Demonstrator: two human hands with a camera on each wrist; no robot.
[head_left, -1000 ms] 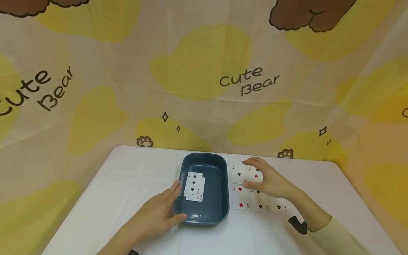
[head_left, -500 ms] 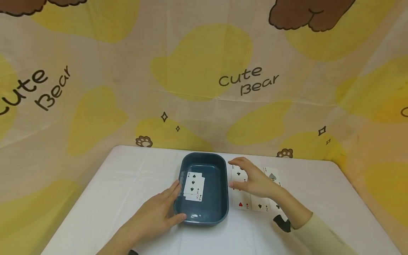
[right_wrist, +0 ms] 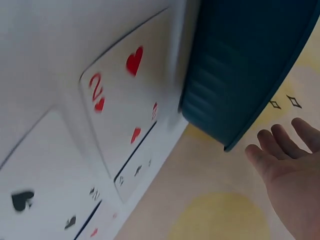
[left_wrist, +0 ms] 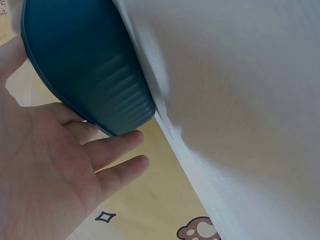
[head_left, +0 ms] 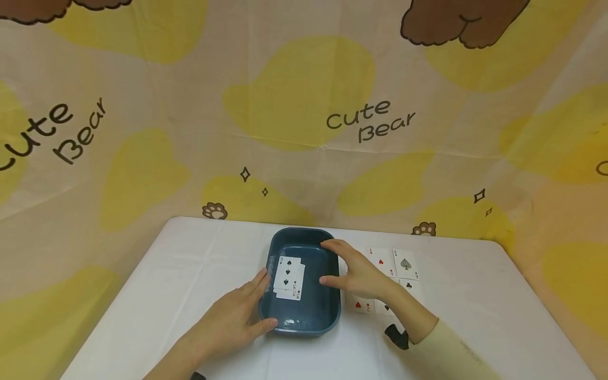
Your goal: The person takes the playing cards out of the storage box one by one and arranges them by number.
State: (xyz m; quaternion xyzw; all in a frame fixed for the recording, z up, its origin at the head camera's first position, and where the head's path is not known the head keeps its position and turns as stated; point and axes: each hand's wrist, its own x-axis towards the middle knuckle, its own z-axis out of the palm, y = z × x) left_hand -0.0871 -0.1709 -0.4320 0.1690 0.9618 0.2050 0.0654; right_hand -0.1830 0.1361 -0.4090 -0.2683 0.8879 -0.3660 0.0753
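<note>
A dark blue tray [head_left: 319, 301] stands on the white table with overlapping three cards [head_left: 287, 274] in its left half, a spade card on top. My left hand [head_left: 233, 316] rests against the tray's left side, fingers extended and thumb at the near left corner. Over the right rim reaches my right hand [head_left: 363, 272], holding nothing, with thumb and fingers spread apart. In the right wrist view, its fingertips [right_wrist: 254, 152] are just beyond the tray's rim. Beside the tray lie a two of hearts [right_wrist: 127, 90] and a two of spades [right_wrist: 40, 190].
Further right lie the ace of hearts [head_left: 380, 260], the ace of spades [head_left: 405, 264] and a two of clubs [head_left: 410, 285], partly behind the right forearm. A printed bear curtain [head_left: 294, 116] hangs along the back edge of the table [head_left: 199, 248].
My right hand has moved left, from above the cards to over the tray's right rim, uncovering the aces of hearts and spades. My left hand and the tray have stayed put.
</note>
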